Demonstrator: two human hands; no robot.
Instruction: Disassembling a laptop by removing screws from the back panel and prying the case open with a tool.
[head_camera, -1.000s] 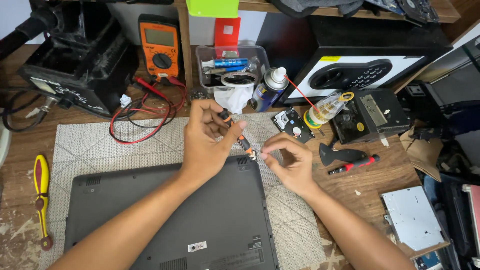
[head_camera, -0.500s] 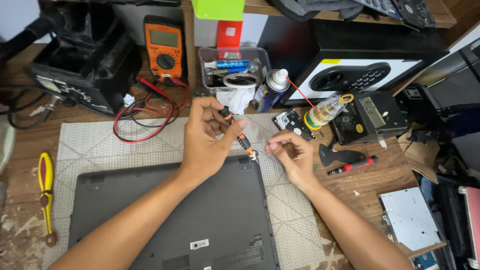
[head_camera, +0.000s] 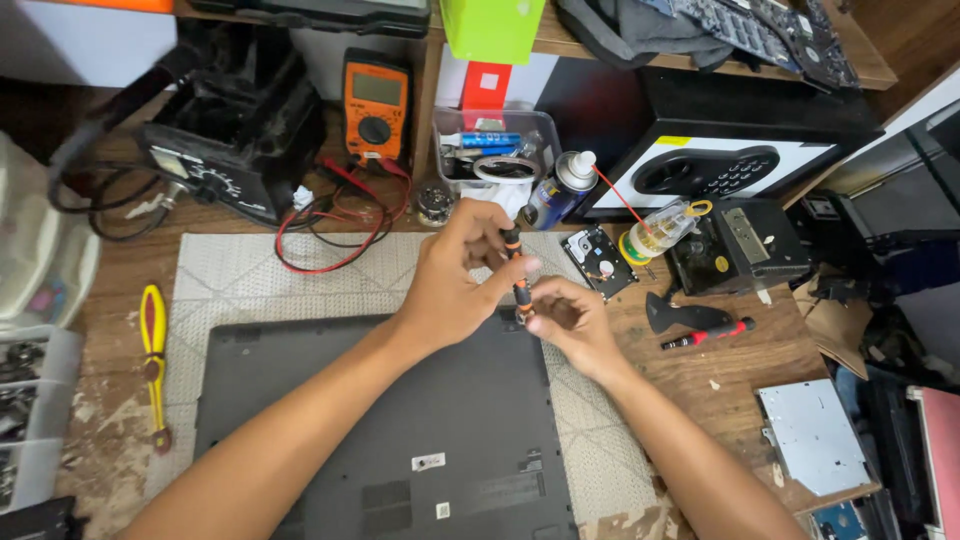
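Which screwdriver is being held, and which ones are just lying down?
The orange-and-black screwdriver sits in the left hand; the red-handled one and yellow one lie untouched.

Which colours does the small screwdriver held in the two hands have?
The screwdriver is black with orange bands, best seen in the head view.

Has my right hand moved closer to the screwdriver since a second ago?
Yes. The right hand shifted left along the dark laptop's top edge, meeting the orange-and-black screwdriver's tip.

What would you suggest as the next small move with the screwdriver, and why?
Probably seat the bit: the left hand holds the screwdriver upright above the laptop corner, while the right hand pinches at its tip, so the tip looks not yet set.
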